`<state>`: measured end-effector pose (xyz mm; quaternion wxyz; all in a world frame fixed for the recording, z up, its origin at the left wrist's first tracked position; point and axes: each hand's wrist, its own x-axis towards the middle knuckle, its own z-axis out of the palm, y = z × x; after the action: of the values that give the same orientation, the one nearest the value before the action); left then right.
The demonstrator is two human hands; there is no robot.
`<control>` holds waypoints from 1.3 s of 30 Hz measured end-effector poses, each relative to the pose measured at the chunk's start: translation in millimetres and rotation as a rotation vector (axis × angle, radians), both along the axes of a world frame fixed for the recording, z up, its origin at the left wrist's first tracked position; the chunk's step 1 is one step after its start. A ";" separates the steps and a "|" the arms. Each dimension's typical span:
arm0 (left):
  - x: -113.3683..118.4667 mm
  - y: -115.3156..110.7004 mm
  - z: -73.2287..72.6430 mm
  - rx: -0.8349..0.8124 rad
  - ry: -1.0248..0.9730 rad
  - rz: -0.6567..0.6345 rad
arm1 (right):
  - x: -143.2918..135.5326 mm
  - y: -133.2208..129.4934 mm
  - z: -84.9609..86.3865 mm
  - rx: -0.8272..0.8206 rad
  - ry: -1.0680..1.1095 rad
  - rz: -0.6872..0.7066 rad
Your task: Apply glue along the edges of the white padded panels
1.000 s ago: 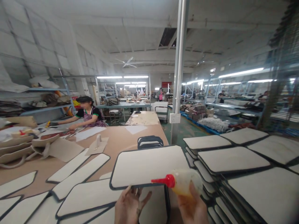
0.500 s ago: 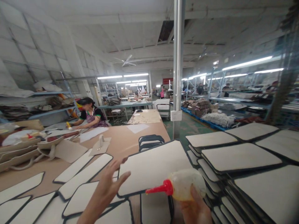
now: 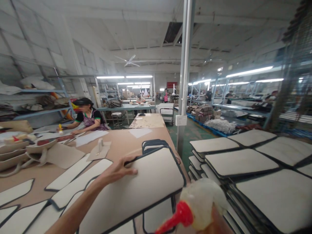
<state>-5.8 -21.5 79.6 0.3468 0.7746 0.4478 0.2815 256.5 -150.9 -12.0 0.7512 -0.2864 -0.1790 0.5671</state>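
A large cream panel (image 3: 151, 182) with a dark edge lies tilted in front of me. My left hand (image 3: 120, 170) grips its far edge, thumb on the pale face and fingers curled at the dark border, their tips hidden. My right hand (image 3: 215, 222), partly cut off at the bottom, is wrapped round a squeeze glue bottle (image 3: 201, 198). The bottle has a cloudy body and a red nozzle pointing down and left, near the panel's lower edge. Beneath the large panel, a smaller pale panel (image 3: 159, 216) shows in part.
Stacked cream panels (image 3: 241, 162) stand close on my right. More panels (image 3: 83, 182) lie spread on the left, beside beige bag pieces (image 3: 60, 156). A small dark-edged stack (image 3: 154, 144) sits behind. A co-worker (image 3: 90, 117) works at the far left; a post (image 3: 181, 130) rises beyond the table.
My left hand has closed on the panel's far edge, and the panel has shifted left and nearer. The glue bottle has moved lower. The whole view has turned slightly right.
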 end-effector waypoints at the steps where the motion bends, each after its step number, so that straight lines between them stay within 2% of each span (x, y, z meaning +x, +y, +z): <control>1: -7.0 -3.3 2.2 -0.030 -0.008 -0.019 | 8.6 1.3 7.9 0.021 -0.011 -0.047; 5: -30.6 -18.8 11.5 -0.139 -0.030 -0.139 | 35.8 17.6 51.6 0.133 -0.040 -0.235; 8: -42.8 -27.9 18.4 -0.234 -0.046 -0.211 | 41.5 29.1 80.7 0.314 -0.164 -0.236; 12: -52.7 -34.0 23.2 -0.267 0.007 -0.247 | 39.6 35.8 98.0 0.431 -0.301 -0.154; 17: -59.0 -35.6 21.6 -0.310 -0.002 -0.285 | 39.9 42.5 102.2 0.456 -0.387 -0.048; 21: -61.0 -38.1 22.6 -0.320 -0.033 -0.277 | 40.9 43.9 102.7 0.447 -0.420 -0.046; 27: -54.2 -47.7 32.3 -0.369 -0.058 -0.298 | 40.1 36.4 99.9 0.418 -0.417 -0.037; 30: -57.5 -42.7 27.6 -0.371 -0.080 -0.281 | 40.4 32.2 98.3 0.404 -0.422 -0.040; 35: -71.9 -28.5 12.5 -0.355 -0.041 -0.268 | 44.5 25.3 95.4 0.438 -0.490 0.059; 39: -74.1 -28.1 11.0 -0.362 -0.061 -0.263 | 45.4 20.8 94.4 0.429 -0.499 0.037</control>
<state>-79.9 -49.6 90.6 0.5273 0.7424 0.3757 0.1721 302.0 -130.1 82.3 0.7171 -0.2483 -0.4780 0.4423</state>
